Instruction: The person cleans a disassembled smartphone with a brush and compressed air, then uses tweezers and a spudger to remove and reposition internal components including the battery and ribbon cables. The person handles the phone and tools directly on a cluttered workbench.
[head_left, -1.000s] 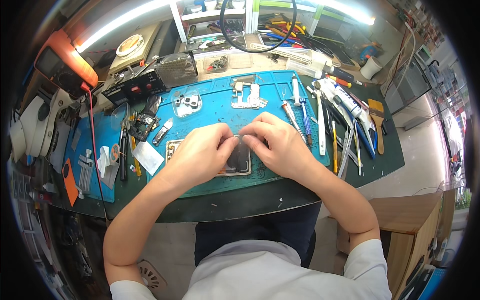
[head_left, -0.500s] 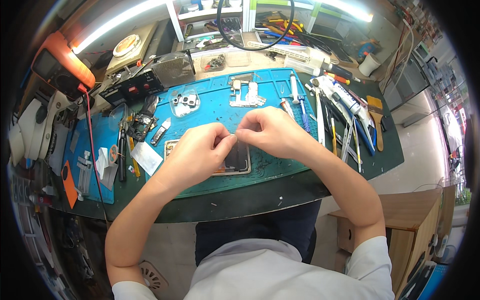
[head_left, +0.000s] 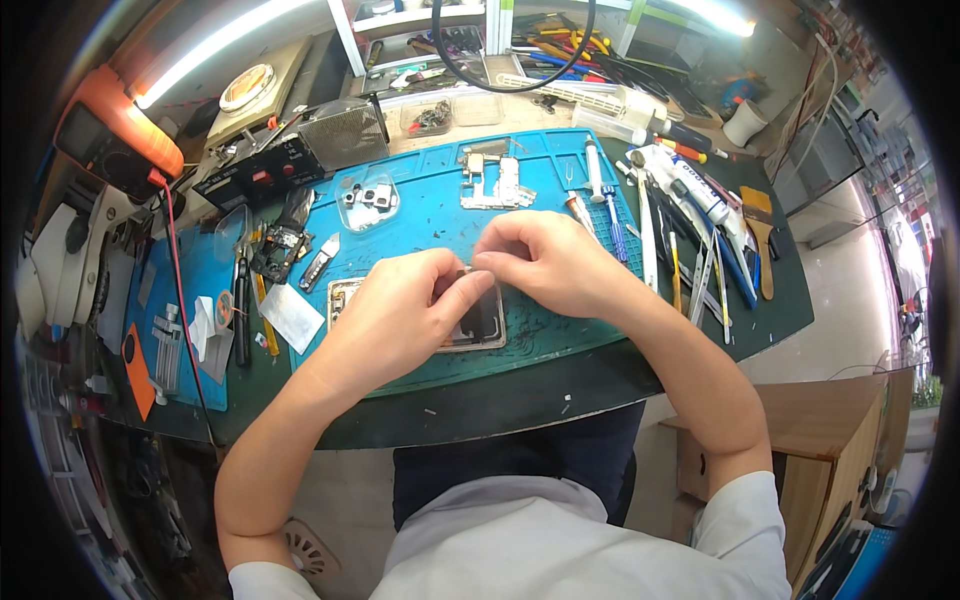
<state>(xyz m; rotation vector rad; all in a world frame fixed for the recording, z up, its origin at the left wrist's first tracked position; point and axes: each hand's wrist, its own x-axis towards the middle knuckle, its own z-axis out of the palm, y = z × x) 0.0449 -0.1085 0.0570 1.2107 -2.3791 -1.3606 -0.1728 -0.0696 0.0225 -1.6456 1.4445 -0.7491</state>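
From the head view, both hands meet over the opened phone [head_left: 478,325] lying mid-mat on the blue work mat [head_left: 430,215]. The left hand [head_left: 400,320] presses on its frame, fingers curled. The right hand [head_left: 545,262], at two o'clock from it, pinches a tiny part. Screwdrivers [head_left: 690,250] lie at three o'clock.

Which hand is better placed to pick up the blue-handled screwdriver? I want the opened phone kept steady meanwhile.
Probably the right hand: the blue-handled screwdriver lies just beside it on the blue mat. The left hand rests over the opened phone, so it could hold it in place.
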